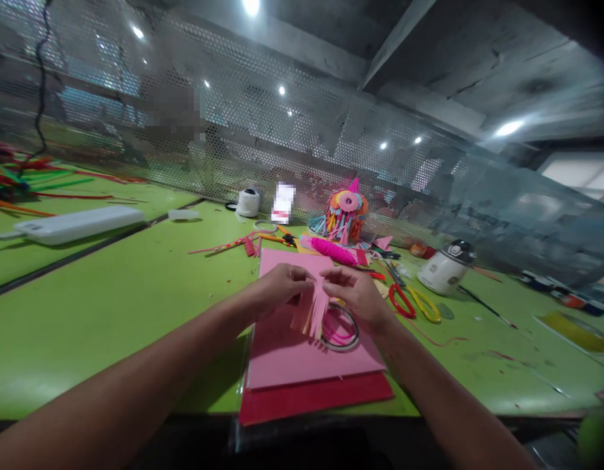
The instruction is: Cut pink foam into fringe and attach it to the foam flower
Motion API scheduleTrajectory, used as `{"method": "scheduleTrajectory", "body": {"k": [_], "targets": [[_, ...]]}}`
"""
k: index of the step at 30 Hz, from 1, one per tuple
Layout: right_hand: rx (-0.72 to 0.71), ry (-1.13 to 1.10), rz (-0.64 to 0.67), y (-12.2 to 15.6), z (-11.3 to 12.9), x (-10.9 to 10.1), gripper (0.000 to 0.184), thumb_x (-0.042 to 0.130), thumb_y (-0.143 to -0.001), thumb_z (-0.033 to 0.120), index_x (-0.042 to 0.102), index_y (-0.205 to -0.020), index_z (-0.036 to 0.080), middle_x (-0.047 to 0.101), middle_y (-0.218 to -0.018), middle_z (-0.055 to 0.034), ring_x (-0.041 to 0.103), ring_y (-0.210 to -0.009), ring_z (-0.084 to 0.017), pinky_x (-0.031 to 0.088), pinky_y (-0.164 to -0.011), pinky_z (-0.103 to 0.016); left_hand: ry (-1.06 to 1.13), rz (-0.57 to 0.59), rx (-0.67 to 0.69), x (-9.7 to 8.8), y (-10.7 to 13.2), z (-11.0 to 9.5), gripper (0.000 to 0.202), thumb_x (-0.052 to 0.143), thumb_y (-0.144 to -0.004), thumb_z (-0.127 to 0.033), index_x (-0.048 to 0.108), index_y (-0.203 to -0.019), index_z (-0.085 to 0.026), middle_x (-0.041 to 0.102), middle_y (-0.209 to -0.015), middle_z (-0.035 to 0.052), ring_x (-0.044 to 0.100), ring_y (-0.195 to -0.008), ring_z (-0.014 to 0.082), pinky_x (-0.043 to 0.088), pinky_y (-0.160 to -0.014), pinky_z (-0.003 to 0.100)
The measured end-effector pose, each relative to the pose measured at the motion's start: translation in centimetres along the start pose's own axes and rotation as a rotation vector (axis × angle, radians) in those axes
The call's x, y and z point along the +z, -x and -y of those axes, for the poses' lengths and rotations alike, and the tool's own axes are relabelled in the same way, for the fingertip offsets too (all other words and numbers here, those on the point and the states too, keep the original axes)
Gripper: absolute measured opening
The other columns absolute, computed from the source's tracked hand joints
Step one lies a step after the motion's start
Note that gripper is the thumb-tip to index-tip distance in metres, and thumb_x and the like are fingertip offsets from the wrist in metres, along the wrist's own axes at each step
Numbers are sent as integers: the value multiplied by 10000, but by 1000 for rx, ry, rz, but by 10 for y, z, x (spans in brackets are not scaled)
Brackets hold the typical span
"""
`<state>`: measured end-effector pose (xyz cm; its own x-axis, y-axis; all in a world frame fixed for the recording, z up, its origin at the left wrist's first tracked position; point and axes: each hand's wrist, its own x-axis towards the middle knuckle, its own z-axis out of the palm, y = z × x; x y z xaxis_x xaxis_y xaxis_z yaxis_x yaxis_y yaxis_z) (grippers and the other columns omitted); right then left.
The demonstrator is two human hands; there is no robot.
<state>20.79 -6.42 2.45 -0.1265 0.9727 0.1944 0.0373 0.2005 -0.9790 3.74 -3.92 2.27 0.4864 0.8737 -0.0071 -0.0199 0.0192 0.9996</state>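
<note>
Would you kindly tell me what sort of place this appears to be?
It looks like a craft workspace, perhaps a workshop: pink paper lies on a green table, with scissors and a colourful fringed ornament beyond it.

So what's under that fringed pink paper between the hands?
Beneath the fringed paper is a flat pink sheet, with a red sheet showing along its near edge. Whatever the fringed paper directly covers can't be seen.

The head view looks forward and down across the table [110, 313].
</note>
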Motion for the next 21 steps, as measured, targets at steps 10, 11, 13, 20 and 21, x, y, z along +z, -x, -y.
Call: {"method": "scheduleTrajectory", "body": {"k": [10, 11, 13, 20, 21], "targets": [[-67, 9, -126, -2, -7, 7, 245, 664, -651, 179, 649, -894, 158, 573, -703, 7, 522, -647, -108, 420, -614, -233, -35, -82, 56, -2, -10, 10, 240, 687, -625, -345, 571, -671, -140, 483, -511, -45, 392, -435, 62, 266, -450, 212], [-71, -8, -131, -2, -7, 7, 234, 665, -655, 186, 652, -887, 160, 584, -721, 3, 528, -655, -110, 425, -630, -238, -37, -95, 64, -3, -11, 11, 232, 683, -632, -342, 575, -669, -140, 486, -514, -41, 392, -438, 63, 267, -452, 213], [-73, -66, -122, -2, -6, 8, 216, 664, -668, 205, 653, -881, 168, 605, -759, -6, 542, -671, -116, 440, -660, -255, -18, -116, 80, -5, -11, 11, 213, 671, -648, -329, 582, -675, -138, 498, -535, -30, 402, -452, 66, 280, -461, 214], [-65, -81, -15, -2, 0, 8, 155, 628, -750, 314, 640, -752, 159, 589, -661, 3, 545, -619, -116, 445, -639, -259, 63, -80, 141, -10, -6, 2, 184, 647, -670, -298, 548, -675, -143, 498, -563, -39, 418, -461, 60, 269, -451, 201], [-61, -39, -6, -2, 0, 8, 172, 634, -744, 324, 634, -710, 155, 584, -634, 5, 537, -598, -113, 439, -616, -251, 40, -61, 129, -11, -6, 1, 187, 648, -669, -300, 553, -676, -140, 501, -556, -38, 418, -455, 60, 266, -446, 200]]}}
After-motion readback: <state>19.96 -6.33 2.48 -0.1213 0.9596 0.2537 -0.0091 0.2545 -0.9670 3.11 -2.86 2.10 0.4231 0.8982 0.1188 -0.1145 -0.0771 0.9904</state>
